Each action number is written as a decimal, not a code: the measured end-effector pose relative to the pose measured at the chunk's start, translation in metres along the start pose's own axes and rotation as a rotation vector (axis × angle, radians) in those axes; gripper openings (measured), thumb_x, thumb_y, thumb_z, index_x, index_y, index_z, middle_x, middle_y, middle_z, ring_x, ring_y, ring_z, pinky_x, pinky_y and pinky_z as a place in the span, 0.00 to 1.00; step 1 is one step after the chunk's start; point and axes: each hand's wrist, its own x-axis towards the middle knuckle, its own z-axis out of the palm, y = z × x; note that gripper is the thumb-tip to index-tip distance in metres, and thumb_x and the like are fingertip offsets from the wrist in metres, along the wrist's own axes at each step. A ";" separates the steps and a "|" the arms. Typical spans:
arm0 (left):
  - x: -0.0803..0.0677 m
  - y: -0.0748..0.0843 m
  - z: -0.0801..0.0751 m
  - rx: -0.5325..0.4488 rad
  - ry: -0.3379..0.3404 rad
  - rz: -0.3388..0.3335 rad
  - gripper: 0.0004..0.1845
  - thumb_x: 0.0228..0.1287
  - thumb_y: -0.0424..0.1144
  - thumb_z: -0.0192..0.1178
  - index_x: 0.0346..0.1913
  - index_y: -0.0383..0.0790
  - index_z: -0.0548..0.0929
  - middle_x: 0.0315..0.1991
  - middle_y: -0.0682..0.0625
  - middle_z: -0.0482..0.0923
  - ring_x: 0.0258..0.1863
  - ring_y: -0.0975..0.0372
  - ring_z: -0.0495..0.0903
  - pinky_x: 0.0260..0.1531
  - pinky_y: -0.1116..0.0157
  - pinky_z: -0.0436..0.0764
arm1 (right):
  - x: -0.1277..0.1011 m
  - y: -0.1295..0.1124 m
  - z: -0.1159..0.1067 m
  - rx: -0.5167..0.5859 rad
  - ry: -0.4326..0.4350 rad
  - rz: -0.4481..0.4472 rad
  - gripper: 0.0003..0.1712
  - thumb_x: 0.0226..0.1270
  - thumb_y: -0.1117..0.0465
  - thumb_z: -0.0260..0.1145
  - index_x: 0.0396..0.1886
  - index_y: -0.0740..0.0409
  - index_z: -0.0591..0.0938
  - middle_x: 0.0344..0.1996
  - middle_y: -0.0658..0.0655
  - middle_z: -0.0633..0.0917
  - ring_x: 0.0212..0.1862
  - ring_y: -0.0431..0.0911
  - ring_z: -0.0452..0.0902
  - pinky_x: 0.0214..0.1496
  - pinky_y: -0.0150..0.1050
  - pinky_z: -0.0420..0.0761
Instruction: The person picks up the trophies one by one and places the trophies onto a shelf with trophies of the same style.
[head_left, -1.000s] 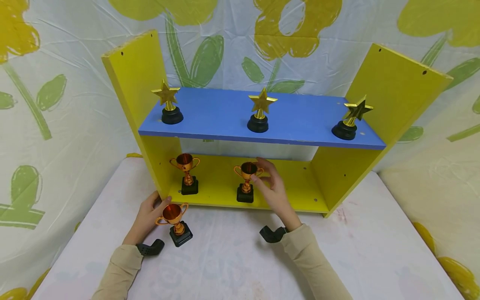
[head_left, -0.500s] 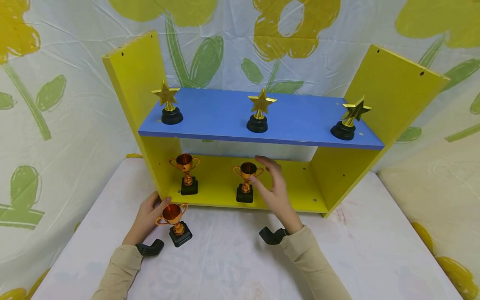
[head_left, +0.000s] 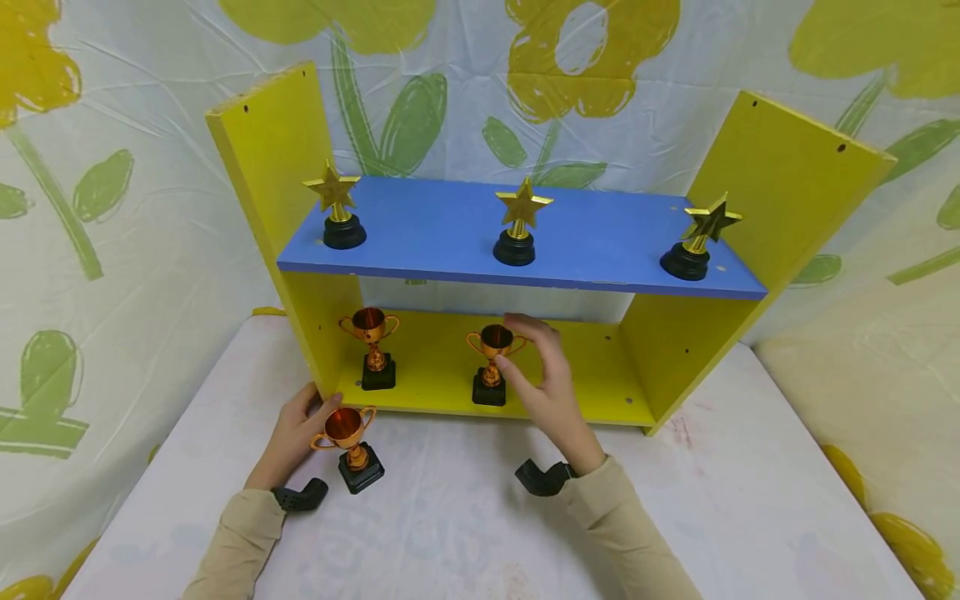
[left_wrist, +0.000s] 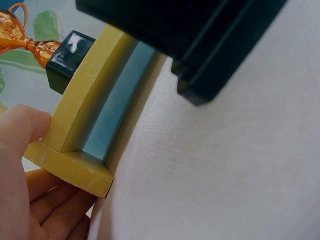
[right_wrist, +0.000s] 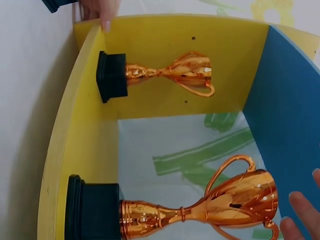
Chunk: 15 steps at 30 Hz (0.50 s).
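Observation:
My left hand point(head_left: 295, 433) grips the yellow-and-blue shelf point(head_left: 420, 392) at its lower left corner; in the left wrist view the thumb point(left_wrist: 30, 122) lies on the front and the fingers wrap behind. My right hand point(head_left: 557, 392) is held around the middle copper trophy cup point(head_left: 492, 339), thumb and fingers spread in a wide arc. In the right wrist view the fingertips point(right_wrist: 296, 204) stand apart from that cup's rim. A second trophy cup point(head_left: 371, 327) stands on the lower board at left. A third trophy cup point(head_left: 347, 428) is on the table, beside my left hand.
Three gold star trophies stand on the blue upper board point(head_left: 427, 217): one star trophy point(head_left: 341, 217) left, one point(head_left: 517, 225) central, one point(head_left: 693, 250) right. Yellow side panels point(head_left: 787, 167) rise above it. A flower-print cloth point(head_left: 465, 83) hangs behind the white-covered table point(head_left: 450, 517).
My right thumb and fingers have spread wider around the middle trophy cup, the thumb shifting slightly left and down. The trophies and my left hand have stayed in place.

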 end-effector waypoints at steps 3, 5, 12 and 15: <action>-0.001 -0.001 0.000 -0.004 0.000 -0.006 0.34 0.72 0.56 0.55 0.72 0.39 0.66 0.69 0.39 0.68 0.70 0.44 0.62 0.68 0.39 0.58 | 0.000 -0.002 0.002 -0.001 0.001 0.000 0.25 0.56 0.82 0.65 0.56 0.76 0.74 0.57 0.75 0.75 0.62 0.63 0.67 0.67 0.41 0.64; -0.001 -0.002 0.001 -0.008 0.001 -0.011 0.34 0.72 0.56 0.55 0.72 0.39 0.66 0.69 0.39 0.68 0.70 0.44 0.62 0.68 0.39 0.58 | 0.000 -0.002 0.003 -0.001 0.005 -0.003 0.25 0.56 0.83 0.65 0.55 0.77 0.74 0.56 0.75 0.75 0.61 0.62 0.67 0.67 0.42 0.64; 0.001 -0.004 0.000 -0.013 -0.005 -0.023 0.35 0.72 0.57 0.55 0.73 0.40 0.65 0.70 0.40 0.67 0.71 0.44 0.61 0.68 0.39 0.58 | -0.007 0.022 0.006 -0.010 0.015 0.011 0.25 0.56 0.83 0.65 0.55 0.72 0.76 0.57 0.70 0.77 0.61 0.59 0.68 0.67 0.44 0.65; 0.002 -0.004 0.000 -0.011 -0.006 -0.028 0.35 0.72 0.58 0.55 0.73 0.40 0.65 0.70 0.40 0.67 0.70 0.44 0.62 0.68 0.39 0.58 | -0.011 0.036 0.007 -0.018 0.010 0.015 0.26 0.56 0.81 0.66 0.56 0.68 0.77 0.58 0.68 0.77 0.63 0.58 0.68 0.68 0.46 0.65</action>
